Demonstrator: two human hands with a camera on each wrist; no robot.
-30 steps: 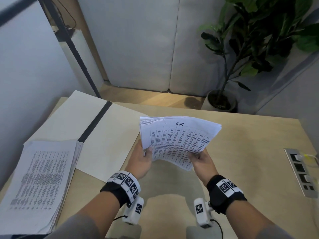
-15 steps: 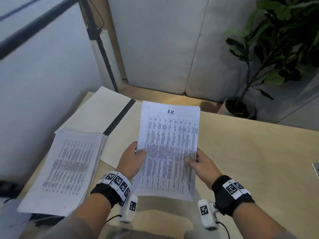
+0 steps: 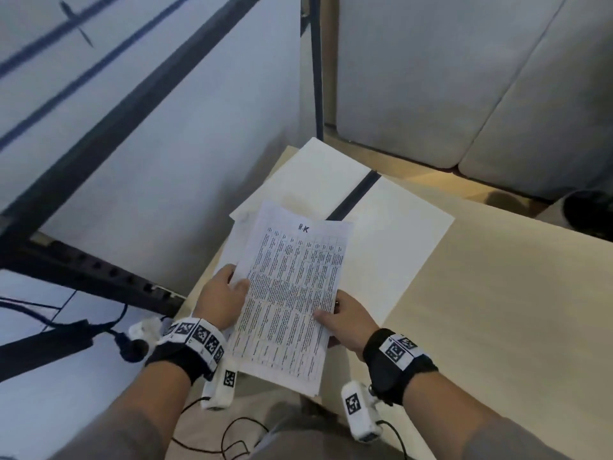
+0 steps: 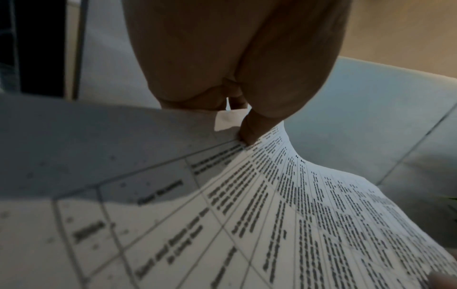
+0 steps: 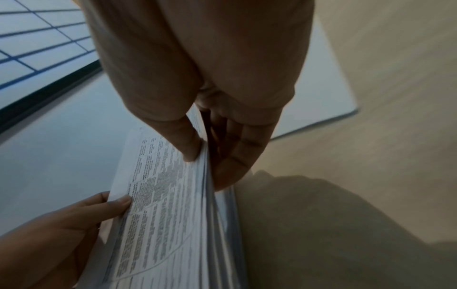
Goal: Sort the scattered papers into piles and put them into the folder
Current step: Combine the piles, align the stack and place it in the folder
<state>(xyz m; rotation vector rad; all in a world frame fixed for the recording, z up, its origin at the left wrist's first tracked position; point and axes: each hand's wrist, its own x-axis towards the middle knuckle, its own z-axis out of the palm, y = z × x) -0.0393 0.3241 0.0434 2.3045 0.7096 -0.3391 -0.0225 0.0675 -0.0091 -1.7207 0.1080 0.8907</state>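
Fingers (image 5: 230, 156) of both hands pinch the paper stack (image 3: 292, 300) by its side edges.

Light is soft and dim, brightest on the paper stack (image 3: 288, 303). The hands throw a broad shadow on the table (image 5: 371, 224). Wrist views are blurred, dark close up, edges stretched.

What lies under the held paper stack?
Beneath the paper stack show another sheet's edge, the open folder and the table. Whatever is directly below is covered.
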